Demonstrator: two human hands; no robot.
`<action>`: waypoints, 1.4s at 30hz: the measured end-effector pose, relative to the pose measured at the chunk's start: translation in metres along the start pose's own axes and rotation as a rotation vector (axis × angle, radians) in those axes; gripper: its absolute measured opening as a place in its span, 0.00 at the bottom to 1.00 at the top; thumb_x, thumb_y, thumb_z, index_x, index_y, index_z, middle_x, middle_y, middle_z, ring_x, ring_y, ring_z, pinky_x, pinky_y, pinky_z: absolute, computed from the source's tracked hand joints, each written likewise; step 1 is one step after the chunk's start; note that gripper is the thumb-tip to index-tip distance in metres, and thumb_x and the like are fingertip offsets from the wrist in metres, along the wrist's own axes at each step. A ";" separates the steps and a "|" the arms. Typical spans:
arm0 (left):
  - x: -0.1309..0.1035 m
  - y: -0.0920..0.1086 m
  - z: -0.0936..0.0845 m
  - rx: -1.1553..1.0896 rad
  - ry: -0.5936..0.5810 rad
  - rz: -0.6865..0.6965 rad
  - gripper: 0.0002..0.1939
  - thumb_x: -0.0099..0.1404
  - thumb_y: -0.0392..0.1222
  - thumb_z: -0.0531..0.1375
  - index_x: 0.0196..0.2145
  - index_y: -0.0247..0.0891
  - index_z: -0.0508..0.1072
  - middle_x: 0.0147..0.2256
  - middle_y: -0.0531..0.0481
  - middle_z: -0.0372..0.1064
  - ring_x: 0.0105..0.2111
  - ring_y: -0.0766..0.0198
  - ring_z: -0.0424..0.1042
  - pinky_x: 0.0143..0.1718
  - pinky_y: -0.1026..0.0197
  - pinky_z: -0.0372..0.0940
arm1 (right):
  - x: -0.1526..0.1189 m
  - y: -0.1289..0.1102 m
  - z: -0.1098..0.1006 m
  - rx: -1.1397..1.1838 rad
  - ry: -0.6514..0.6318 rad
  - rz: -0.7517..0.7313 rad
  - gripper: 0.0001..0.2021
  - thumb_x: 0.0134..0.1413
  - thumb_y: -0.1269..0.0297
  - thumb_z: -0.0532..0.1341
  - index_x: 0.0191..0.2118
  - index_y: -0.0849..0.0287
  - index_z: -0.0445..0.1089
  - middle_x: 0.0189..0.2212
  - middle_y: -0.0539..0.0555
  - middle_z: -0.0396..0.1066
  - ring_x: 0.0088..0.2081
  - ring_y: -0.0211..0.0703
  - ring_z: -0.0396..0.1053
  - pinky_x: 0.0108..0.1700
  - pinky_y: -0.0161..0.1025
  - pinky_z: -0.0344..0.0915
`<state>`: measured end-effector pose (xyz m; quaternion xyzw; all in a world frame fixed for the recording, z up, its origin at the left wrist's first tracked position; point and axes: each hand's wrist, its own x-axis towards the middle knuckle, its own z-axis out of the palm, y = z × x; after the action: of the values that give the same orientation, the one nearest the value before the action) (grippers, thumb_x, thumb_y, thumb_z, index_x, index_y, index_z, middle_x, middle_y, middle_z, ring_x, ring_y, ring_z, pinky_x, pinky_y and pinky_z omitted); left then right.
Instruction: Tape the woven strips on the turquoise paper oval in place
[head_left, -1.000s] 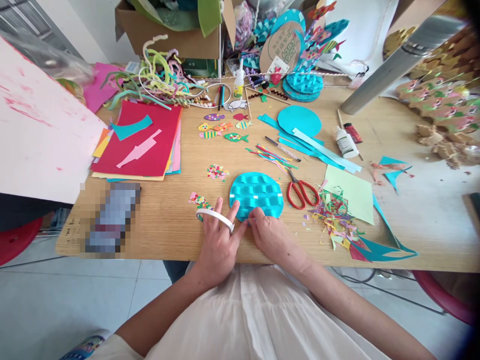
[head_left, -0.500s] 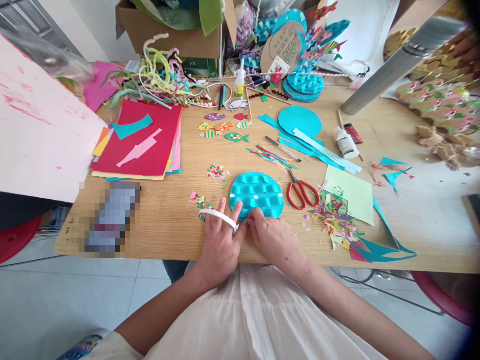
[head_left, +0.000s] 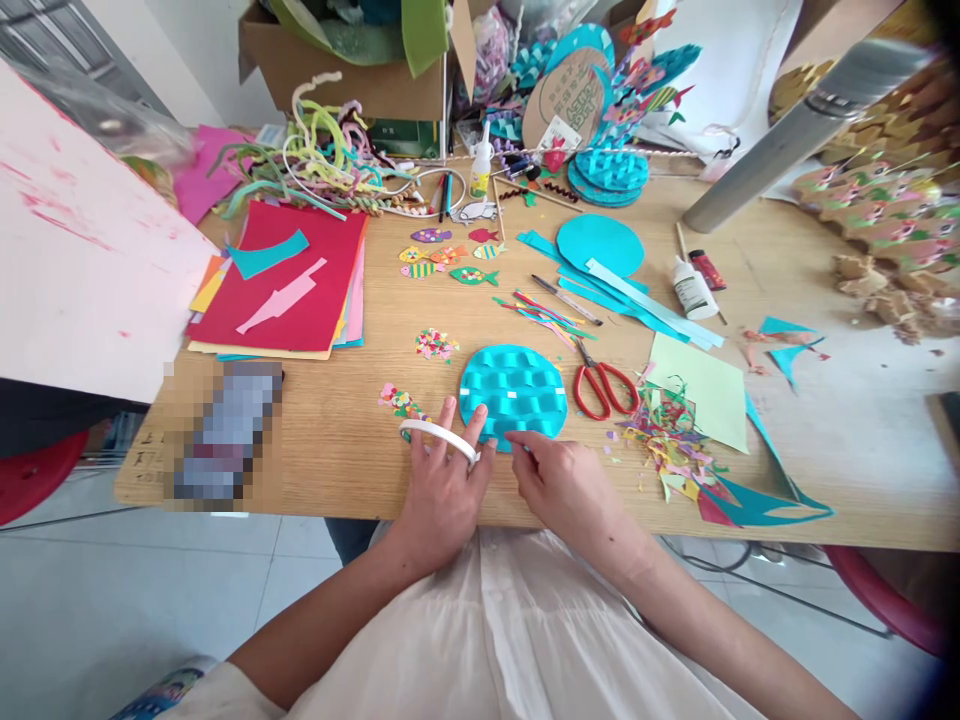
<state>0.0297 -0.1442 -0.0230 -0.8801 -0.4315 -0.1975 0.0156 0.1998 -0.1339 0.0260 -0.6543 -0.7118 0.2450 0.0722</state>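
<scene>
Through the head camera I have both hands at the near side of the worktop [head_left: 345,440], with the woven blue oval [head_left: 517,378] between and just beyond them. The oval lies flat, rows of raised paper loops across it and a few small white patches along its middle row.

My left hand [head_left: 442,495] is spread palm down, its index fingertip on the oval's lower left edge and its thumb tip at the near rim. A white ring [head_left: 437,428] crosses the fingers; I cannot tell whether it goes all the way round them. Just past those fingers is a dotted paper shape [head_left: 403,402], partly covered by the hand.

My right hand [head_left: 574,490] is curled at the oval's near edge, thumb and index close together. I cannot tell whether they pinch anything.

Just right of the oval are the red-handled scissors [head_left: 591,366], then a heap of paper scraps [head_left: 679,445] beside a pale green sheet [head_left: 705,375]. Beyond the oval I see a small pile of paper dots [head_left: 436,346], thin coloured strips [head_left: 546,314] and a pen [head_left: 567,299]. Farther back lie small paper fish [head_left: 474,276] and a plain blue oval [head_left: 600,243].
</scene>
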 end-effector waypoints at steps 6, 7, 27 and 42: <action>0.000 -0.001 0.002 -0.006 0.045 -0.003 0.18 0.67 0.29 0.53 0.52 0.40 0.71 0.63 0.38 0.58 0.69 0.38 0.37 0.56 0.29 0.53 | -0.013 0.011 -0.026 0.278 0.205 0.045 0.19 0.62 0.60 0.51 0.45 0.63 0.76 0.19 0.51 0.72 0.19 0.39 0.71 0.24 0.34 0.61; 0.000 -0.001 0.002 -0.014 0.055 -0.008 0.18 0.67 0.29 0.53 0.52 0.40 0.71 0.63 0.38 0.58 0.69 0.39 0.37 0.57 0.30 0.53 | -0.015 0.014 -0.029 0.308 0.217 0.058 0.19 0.62 0.59 0.51 0.44 0.63 0.76 0.18 0.50 0.71 0.18 0.38 0.70 0.24 0.33 0.61; -0.001 -0.002 0.004 -0.027 -0.010 -0.012 0.27 0.62 0.22 0.52 0.55 0.42 0.70 0.65 0.38 0.55 0.68 0.39 0.42 0.58 0.29 0.53 | -0.031 0.052 0.004 -0.368 0.012 -0.200 0.24 0.57 0.75 0.54 0.59 0.57 0.68 0.28 0.53 0.78 0.26 0.42 0.74 0.25 0.35 0.56; 0.010 -0.004 -0.021 -0.182 0.017 0.023 0.29 0.63 0.22 0.48 0.56 0.42 0.70 0.65 0.36 0.54 0.66 0.46 0.51 0.58 0.35 0.58 | -0.025 0.051 0.003 0.227 0.266 -0.274 0.17 0.65 0.65 0.51 0.49 0.63 0.74 0.23 0.52 0.75 0.19 0.36 0.69 0.23 0.33 0.59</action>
<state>0.0248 -0.1383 -0.0009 -0.8810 -0.4016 -0.2431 -0.0583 0.2478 -0.1574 0.0064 -0.5656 -0.7461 0.2230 0.2715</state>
